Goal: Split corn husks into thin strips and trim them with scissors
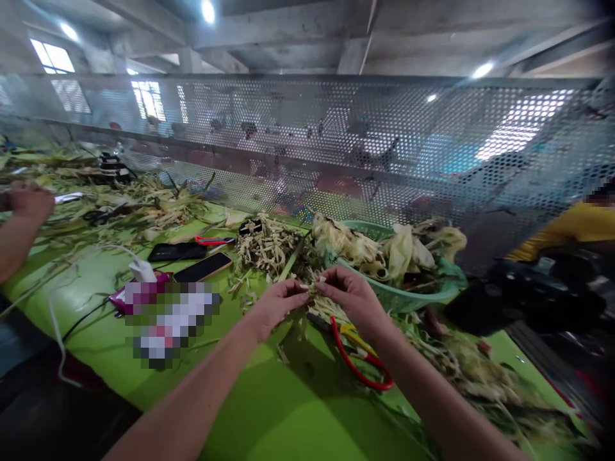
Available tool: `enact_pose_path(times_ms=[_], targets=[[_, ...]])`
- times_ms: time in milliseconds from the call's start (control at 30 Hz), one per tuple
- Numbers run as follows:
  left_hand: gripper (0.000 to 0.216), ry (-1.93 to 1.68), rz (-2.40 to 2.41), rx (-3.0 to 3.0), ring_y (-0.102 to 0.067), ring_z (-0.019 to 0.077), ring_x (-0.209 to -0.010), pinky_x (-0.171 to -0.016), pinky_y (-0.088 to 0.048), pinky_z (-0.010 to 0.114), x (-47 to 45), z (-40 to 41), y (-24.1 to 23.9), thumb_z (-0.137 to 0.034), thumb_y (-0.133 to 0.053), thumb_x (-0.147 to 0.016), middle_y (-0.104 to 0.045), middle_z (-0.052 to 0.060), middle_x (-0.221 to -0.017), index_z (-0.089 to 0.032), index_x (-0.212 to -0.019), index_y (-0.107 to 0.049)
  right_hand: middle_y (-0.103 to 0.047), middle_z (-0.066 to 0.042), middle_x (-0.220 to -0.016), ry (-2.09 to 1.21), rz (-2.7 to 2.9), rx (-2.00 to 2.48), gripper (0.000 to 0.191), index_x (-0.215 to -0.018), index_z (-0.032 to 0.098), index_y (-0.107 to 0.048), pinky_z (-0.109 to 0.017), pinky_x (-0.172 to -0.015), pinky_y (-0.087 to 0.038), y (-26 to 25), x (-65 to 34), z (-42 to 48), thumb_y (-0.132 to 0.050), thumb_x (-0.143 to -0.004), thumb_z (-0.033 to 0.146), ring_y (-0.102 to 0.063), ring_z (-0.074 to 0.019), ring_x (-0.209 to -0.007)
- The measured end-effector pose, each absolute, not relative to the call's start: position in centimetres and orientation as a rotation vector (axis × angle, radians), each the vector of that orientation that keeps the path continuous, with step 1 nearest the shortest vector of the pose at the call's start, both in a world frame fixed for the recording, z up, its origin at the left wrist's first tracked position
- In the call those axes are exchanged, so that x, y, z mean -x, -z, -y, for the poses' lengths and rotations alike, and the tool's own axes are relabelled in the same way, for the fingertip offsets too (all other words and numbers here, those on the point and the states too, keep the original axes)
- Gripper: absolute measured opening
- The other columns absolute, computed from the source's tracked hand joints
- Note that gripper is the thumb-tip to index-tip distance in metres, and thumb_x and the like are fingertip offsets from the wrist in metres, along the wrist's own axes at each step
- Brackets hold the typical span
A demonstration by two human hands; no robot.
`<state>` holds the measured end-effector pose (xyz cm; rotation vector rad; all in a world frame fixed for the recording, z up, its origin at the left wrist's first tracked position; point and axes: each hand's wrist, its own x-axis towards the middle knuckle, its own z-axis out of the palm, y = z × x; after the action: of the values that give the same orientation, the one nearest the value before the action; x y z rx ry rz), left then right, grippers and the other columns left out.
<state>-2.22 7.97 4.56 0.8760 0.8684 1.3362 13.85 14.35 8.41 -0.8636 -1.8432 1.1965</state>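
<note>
Over the green table, my left hand [276,307] and my right hand [353,298] meet fingertip to fingertip. Both pinch a small pale strip of dried husk [312,289], which the fingers partly cover. Just behind lies a heap of short, knotted-looking husk pieces [271,250]. Below my right hand rests a hand tool with red handles [340,349], next to something yellow; whether it is scissors or pliers is unclear. A green plastic basket [408,299] with large dried husks [348,243] stands beyond my right hand.
Two phones [204,267] lie left of the heap, near a white charger [143,271] with its cable. Husk scraps cover the far left and right of the table [269,416]. A perforated metal screen [298,141] stands behind. Another person's hand [31,200] is at left.
</note>
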Motion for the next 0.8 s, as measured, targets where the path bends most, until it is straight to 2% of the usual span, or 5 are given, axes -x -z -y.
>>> enact_pose_path(times_ms=[333,533,667,800], targets=[[0.032,-1.426,-1.005,-1.119,-0.052,0.0101,-0.067,-0.064,-0.04,0.023,1.2,-8.5,-3.3,-0.036,-0.079,-0.063,-0.057,-0.001,-0.071,-0.016,-0.078,-0.06,-0.054,0.001,-0.069,-1.116,1.757,0.888,0.023,-0.074,0.02,-0.057,-0.028,-0.063,-0.04,-7.2,-13.8,-13.1,-0.07,-0.072,0.039,-0.049,-0.0153,-0.066],[0.026,-1.425,-0.988,-1.091,-0.055,0.0113,-0.074,-0.072,-0.043,0.023,1.5,-8.1,-4.3,-0.035,-0.075,-0.069,-0.062,0.002,-0.079,-0.016,-0.085,-0.065,-0.059,-0.001,-0.072,-1.268,1.604,0.888,0.029,-0.075,0.018,-0.061,-0.028,-0.068,-0.042,-7.2,-14.0,-13.6,-0.074,-0.068,0.043,-0.052,-0.0157,-0.069],[0.028,-1.411,-0.946,-0.893,-0.058,0.0121,-0.078,-0.078,-0.046,0.025,1.8,-8.0,-4.6,-0.031,-0.078,-0.067,-0.064,0.004,-0.084,-0.015,-0.086,-0.066,-0.063,-0.004,-0.08,-1.422,1.583,0.859,0.033,-0.088,0.017,-0.067,-0.028,-0.069,-0.043,-8.2,-14.3,-13.6,-0.071,-0.071,0.044,-0.054,-0.0154,-0.071],[0.029,-1.405,-0.866,-0.772,-0.061,0.0121,-0.077,-0.077,-0.049,0.025,1.9,-8.1,-4.1,-0.029,-0.079,-0.066,-0.066,0.004,-0.086,-0.015,-0.088,-0.066,-0.065,-0.003,-0.081,-1.375,1.62,0.856,0.029,-0.088,0.018,-0.068,-0.028,-0.07,-0.043,-8.8,-14.6,-13.6,-0.073,-0.071,0.041,-0.054,-0.015,-0.072]])
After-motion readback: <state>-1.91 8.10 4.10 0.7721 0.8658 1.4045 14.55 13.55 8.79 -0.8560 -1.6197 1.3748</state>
